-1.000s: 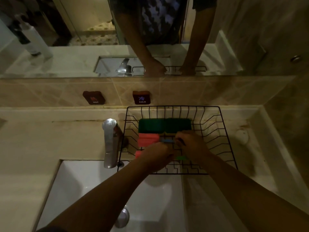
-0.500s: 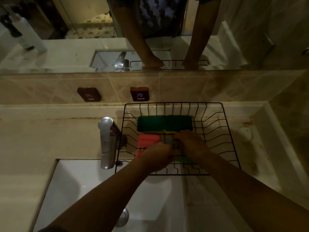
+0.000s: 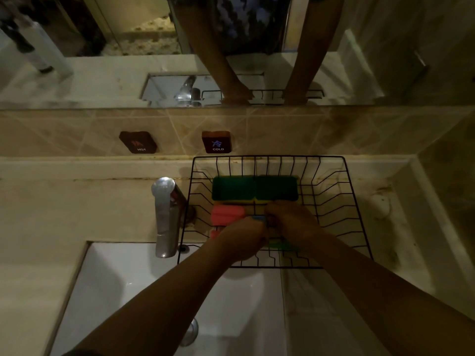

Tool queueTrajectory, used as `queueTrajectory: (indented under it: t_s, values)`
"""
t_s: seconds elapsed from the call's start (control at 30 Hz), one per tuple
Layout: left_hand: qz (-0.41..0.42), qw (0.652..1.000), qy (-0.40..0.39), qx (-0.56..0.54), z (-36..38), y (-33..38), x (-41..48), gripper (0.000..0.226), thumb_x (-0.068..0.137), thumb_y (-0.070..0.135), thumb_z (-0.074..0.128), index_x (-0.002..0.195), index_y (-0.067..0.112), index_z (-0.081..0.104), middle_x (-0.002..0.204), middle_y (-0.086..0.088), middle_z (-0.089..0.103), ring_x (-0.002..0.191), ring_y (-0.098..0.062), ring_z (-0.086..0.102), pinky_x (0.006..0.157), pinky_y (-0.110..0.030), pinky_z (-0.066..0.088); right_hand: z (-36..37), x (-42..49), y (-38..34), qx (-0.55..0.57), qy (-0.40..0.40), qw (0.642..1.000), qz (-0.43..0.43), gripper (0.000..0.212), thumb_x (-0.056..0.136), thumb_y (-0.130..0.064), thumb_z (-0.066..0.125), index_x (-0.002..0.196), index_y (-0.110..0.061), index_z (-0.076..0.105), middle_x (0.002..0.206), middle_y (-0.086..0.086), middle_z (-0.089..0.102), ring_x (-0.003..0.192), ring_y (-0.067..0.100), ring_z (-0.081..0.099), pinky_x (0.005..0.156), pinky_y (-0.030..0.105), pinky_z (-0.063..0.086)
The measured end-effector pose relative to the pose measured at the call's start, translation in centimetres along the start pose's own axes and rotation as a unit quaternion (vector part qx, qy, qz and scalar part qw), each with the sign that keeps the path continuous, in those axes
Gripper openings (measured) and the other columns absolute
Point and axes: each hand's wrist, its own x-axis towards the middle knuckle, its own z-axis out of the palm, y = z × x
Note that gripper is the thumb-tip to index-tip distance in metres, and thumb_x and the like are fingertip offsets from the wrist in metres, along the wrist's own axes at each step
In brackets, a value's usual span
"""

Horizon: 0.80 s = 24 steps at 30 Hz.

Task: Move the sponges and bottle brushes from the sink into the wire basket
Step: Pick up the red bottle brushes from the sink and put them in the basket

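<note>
A black wire basket [image 3: 331, 176] stands on the counter behind the white sink [image 3: 144, 286]. Inside it lie two green scouring sponges [image 3: 254, 188] side by side at the back and a pink sponge [image 3: 226, 214] at the left. Both hands reach into the basket's front half. My left hand [image 3: 241, 240] and my right hand [image 3: 293, 222] close together around a small blue item [image 3: 259, 219], mostly hidden by the fingers. A green and yellow piece [image 3: 280, 244] shows beneath my right wrist. The visible part of the sink holds no sponges or brushes.
A chrome tap [image 3: 164, 214] rises just left of the basket, its spout over the sink. A chrome drain plug [image 3: 190, 332] sits in the basin. HOT [image 3: 138, 142] and COLD [image 3: 217, 142] labels are on the tiled wall under a mirror. Counter extends left and right.
Both hands stay together in the basket, shifting only slightly. The view has tilted a little, so the basket appears higher in the frame.
</note>
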Motion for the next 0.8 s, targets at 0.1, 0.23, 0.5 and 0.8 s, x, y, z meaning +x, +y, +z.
queueTrajectory:
  t_s: [0.1, 0.23, 0.5, 0.8]
  values:
    - [-0.018, 1.000, 0.004, -0.013, 0.31, -0.17, -0.02, 0.018, 0.099, 0.016, 0.050, 0.102, 0.006, 0.065, 0.094, -0.011, 0.070, 0.080, -0.020, 0.067, 0.078, -0.033, 0.057, 0.10, 0.01, 0.10, 0.009, 0.006, 1.000, 0.010, 0.010, 0.090, -0.021, 0.057, 0.098, -0.020, 0.063, 0.098, 0.003, 0.063, 0.089, 0.023, 0.059, 0.074, 0.030, 0.045]
    - [-0.041, 0.999, 0.013, -0.024, 0.73, -0.31, -0.09, 0.016, 0.098, 0.016, 0.052, 0.104, 0.007, 0.064, 0.093, -0.011, 0.069, 0.079, -0.020, 0.065, 0.075, -0.030, 0.056, 0.79, 0.33, 0.34, -0.029, -0.004, 0.999, 0.017, 0.012, 0.091, -0.029, 0.052, 0.091, -0.023, 0.063, 0.093, 0.000, 0.061, 0.085, 0.022, 0.057, 0.071, 0.033, 0.047]
    - [-0.063, 0.998, 0.001, -0.031, 0.50, 0.03, 0.03, 0.015, 0.098, 0.015, 0.050, 0.102, 0.008, 0.063, 0.094, -0.010, 0.066, 0.077, -0.017, 0.059, 0.073, -0.028, 0.051, 0.41, 0.31, 0.12, -0.012, -0.005, 1.000, 0.017, 0.017, 0.089, -0.029, 0.056, 0.090, -0.017, 0.068, 0.092, 0.005, 0.066, 0.083, 0.022, 0.060, 0.067, 0.026, 0.041]
    - [-0.056, 0.998, -0.022, -0.009, -0.10, 0.62, -0.14, 0.019, 0.098, 0.009, 0.048, 0.107, 0.005, 0.064, 0.103, -0.013, 0.068, 0.091, -0.023, 0.065, 0.086, -0.033, 0.054, 0.51, 0.75, 0.01, -0.017, 0.010, 0.999, -0.040, 0.017, 0.087, -0.024, 0.058, 0.100, -0.019, 0.067, 0.101, 0.005, 0.066, 0.092, 0.023, 0.060, 0.075, 0.026, 0.039]
